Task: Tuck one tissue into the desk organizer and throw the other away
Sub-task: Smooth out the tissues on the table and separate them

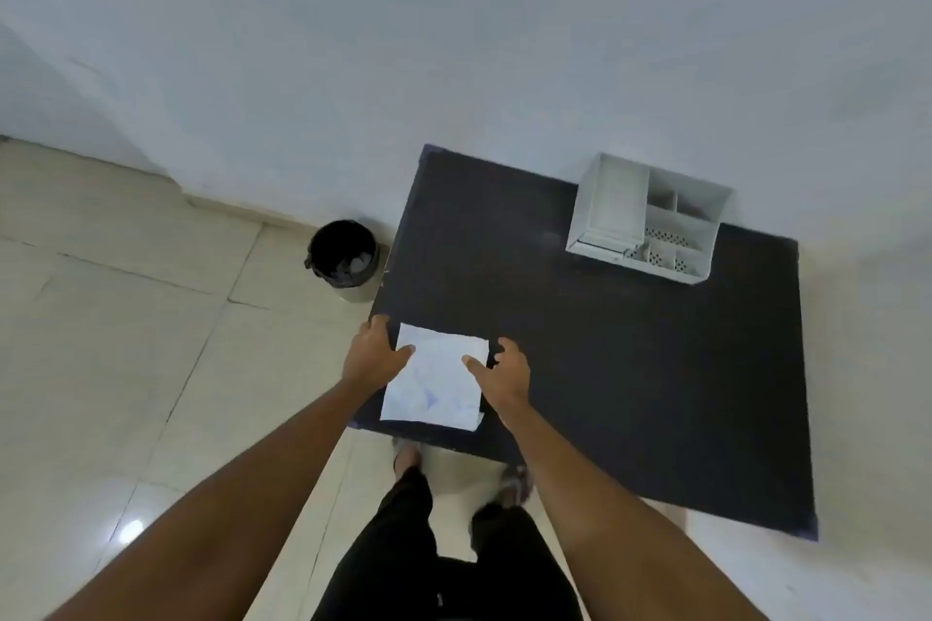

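A flat white tissue (436,381) at the near left corner of the dark worktop (630,368) is touched at its side edges by the left hand (370,356) and right hand (507,376), each grip loose and unclenched, with the white desk organizer (650,217) set well apart at the far edge and the black bin (345,257) left on the floor beside the worktop.

Flat white tissue (434,378) (near corner)

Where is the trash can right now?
In the head view, the black trash can stands on the tiled floor against the wall, just beside the dark table's far left corner, up past the left hand.
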